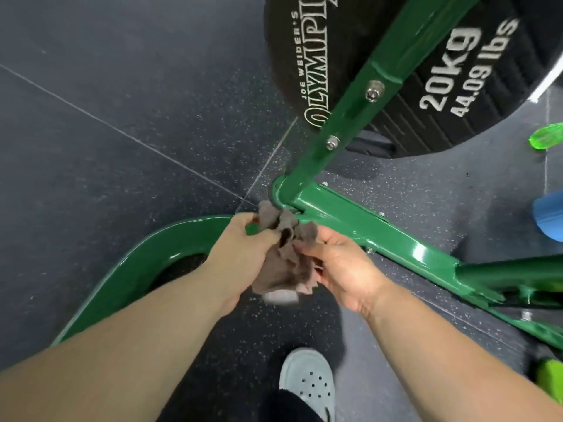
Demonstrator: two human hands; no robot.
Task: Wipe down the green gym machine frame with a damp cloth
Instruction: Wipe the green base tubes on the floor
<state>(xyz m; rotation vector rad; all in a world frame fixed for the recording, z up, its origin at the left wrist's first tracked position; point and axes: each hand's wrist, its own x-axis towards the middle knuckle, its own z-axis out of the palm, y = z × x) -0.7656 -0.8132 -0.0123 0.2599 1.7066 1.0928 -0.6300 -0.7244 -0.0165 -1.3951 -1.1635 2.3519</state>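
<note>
A crumpled grey-brown cloth point(285, 257) hangs between both hands, above the base of the green machine frame point(359, 220). My left hand point(240, 248) grips the cloth's left side with curled fingers. My right hand point(341, 263) pinches its right side between thumb and fingers. The cloth's top edge lies near the joint where the upright green post point(362, 102) meets the base bars. A curved green bar point(146, 263) runs off to the lower left, partly hidden by my left forearm.
A black 20 kg weight plate point(457, 71) sits behind the upright post. The floor is dark speckled rubber point(122, 117). My grey clog point(307, 385) stands below the hands. A blue object point(548, 217) and bright green items point(545, 137) lie at the right edge.
</note>
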